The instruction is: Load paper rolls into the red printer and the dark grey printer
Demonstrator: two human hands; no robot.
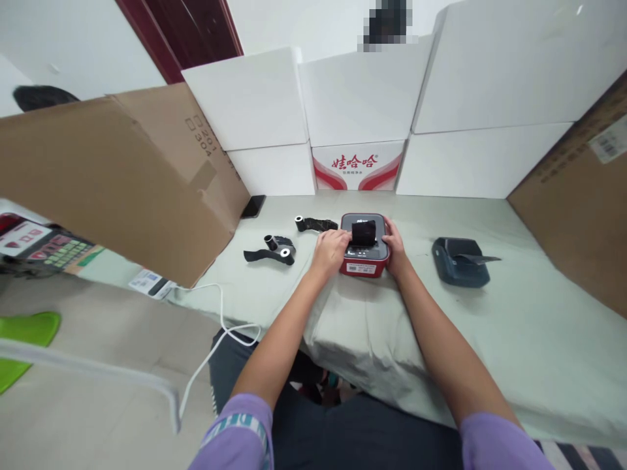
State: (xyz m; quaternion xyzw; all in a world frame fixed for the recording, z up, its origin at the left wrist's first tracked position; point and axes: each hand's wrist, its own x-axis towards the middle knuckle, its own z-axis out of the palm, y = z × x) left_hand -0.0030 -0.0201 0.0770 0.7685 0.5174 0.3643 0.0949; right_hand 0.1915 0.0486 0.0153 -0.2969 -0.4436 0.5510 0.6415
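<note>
A red box (365, 267) with a dark grey top and a white label on its front sits on the cloth-covered table. Across its top lies a black roll (364, 233), like wound ribbon or film. My left hand (333, 249) is closed at the box's left side, its fingertips by the roll's left end; whether they touch the roll I cannot tell. Around the box's right side my right hand (394, 247) is wrapped, thumb near the top edge. Left of my hands lie spools with black ribbon (274, 251) and another black strip with a white-ended spool (316, 224).
To the right rests a dark blue device (459, 262) with a black strip sticking out. A phone (253, 206) lies at the back left. White boxes (355, 98) form a wall behind; cardboard (147, 170) stands on the left. A white cable (223, 313) hangs over the front edge.
</note>
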